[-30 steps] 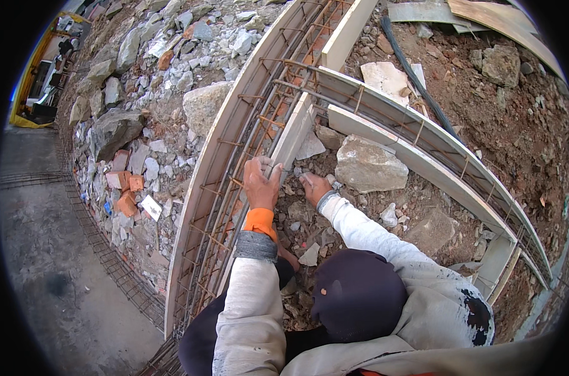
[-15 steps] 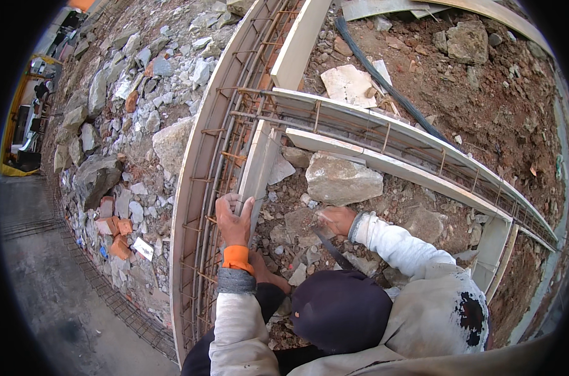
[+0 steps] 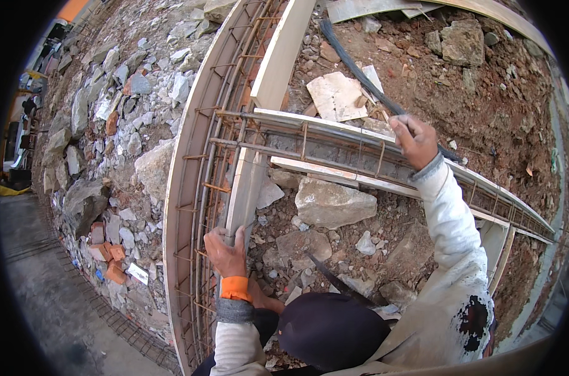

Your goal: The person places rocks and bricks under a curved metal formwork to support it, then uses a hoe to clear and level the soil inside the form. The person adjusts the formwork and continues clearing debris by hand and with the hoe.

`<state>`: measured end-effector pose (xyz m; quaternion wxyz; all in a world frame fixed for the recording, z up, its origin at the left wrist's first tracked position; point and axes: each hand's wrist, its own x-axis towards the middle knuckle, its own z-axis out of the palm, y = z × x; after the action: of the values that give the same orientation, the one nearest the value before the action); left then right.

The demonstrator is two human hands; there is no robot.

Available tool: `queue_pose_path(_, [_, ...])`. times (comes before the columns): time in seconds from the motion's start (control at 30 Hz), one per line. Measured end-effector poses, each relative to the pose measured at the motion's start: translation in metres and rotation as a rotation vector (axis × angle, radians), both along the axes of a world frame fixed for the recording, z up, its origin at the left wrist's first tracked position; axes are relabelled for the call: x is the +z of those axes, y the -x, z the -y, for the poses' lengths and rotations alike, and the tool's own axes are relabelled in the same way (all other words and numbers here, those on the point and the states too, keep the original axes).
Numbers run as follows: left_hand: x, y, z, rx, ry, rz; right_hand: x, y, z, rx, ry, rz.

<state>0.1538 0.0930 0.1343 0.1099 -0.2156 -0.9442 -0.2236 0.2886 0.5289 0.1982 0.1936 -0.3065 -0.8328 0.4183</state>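
- Rubble (image 3: 124, 81) lies left of the steel bars (image 3: 201, 210).
- Left hand (image 3: 227, 252) pinches a short board (image 3: 242, 194) beside them, fingers bent around its edge.
- Right hand (image 3: 414, 141) is up, fingers curled shut; from here I can't tell whether it holds anything.

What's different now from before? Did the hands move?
The right hand moved up and right from beside the big stone. It's curled now; I can't tell whether it holds anything. The left hand stayed on the pale board, and the big stone stayed put.
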Motion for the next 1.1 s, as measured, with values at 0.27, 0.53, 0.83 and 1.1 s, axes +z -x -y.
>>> queue_pose_path(0.27, [-0.007,0.005,-0.02,0.028,-0.033,0.081,-0.174,0.012,-0.234,0.123,-0.357,1.358])
queue_pose_path(0.53, [-0.001,0.002,-0.013,0.056,0.023,0.063,-0.19,0.044,-0.199,0.014,-0.514,1.115])
queue_pose_path(0.83, [-0.002,0.004,-0.012,0.048,-0.019,0.037,-0.193,0.057,-0.19,0.275,-0.779,1.244])
queue_pose_path(1.1, [-0.001,0.005,-0.028,0.006,-0.068,0.068,-0.202,0.008,-0.248,0.001,-0.561,1.082])
